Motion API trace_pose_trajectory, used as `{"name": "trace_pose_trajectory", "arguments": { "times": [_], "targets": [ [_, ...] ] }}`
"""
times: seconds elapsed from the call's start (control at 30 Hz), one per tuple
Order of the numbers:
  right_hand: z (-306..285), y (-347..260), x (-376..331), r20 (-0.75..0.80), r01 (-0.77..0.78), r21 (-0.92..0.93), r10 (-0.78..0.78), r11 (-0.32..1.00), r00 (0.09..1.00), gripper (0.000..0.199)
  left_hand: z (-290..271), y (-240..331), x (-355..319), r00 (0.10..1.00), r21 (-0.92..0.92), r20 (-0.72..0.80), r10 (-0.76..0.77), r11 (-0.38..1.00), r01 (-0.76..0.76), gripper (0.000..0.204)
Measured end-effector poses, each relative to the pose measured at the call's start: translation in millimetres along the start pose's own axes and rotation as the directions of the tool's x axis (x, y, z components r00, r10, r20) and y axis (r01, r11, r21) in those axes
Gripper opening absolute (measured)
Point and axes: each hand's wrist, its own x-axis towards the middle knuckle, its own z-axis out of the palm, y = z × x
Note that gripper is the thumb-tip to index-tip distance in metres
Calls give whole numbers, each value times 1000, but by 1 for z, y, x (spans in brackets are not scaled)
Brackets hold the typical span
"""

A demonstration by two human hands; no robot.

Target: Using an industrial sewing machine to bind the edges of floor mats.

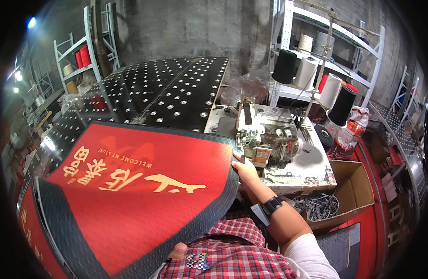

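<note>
Mat: big red rectangular floor mat (135,195) with a black ribbed border and gold lettering, tilted up and filling the 7 to 9 o'clock part of the view, its right edge right next to the machine.
Right hand: right hand (245,169) is at the mat's right edge, about 3 o'clock of the mat, fingers closed on the black border; black watch on the wrist.
Left hand: left hand (178,251) is down at 6 o'clock, mostly hidden under the mat's lower edge, only a fingertip pokes out, so can't tell how the fingers sit.
Machine: grey, pretty grimy overlock sewing machine (267,142) on a worn counter (311,169), just at 1 o'clock of the right hand.
Thread: black and white thread cones (307,72) on a stand behind the machine, around 1 o'clock.
Box: open cardboard box (353,186) with grey trimmings, 3 o'clock of the counter.
Roller surface: black ball-roller table (167,88) up at 11 o'clock, behind the mat.
</note>
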Motion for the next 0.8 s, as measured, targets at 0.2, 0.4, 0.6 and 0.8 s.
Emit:
{"name": "trace_pose_trajectory", "arguments": {
  "times": [0.2,0.4,0.6,0.8],
  "targets": [
    [0,-9,-14,-62,56,-110,-64,992,996,44,-42,-18,14,407,746,-556,725,651,-140,21],
    [1,4,-14,-116,97,-126,-112,987,987,35,-156,-82,-76,490,208,-872,19,920,333,22],
    [-7,11,-20,-116,87,2,-86,996,989,26,-145,-198,-145,21,19,-880,-475,9,1000,56],
    [-28,32,-8,-127,197,-79,-206,977,970,22,-133,-273,-166,157,-79,-910,-384,533,842,43]
  ]
}}
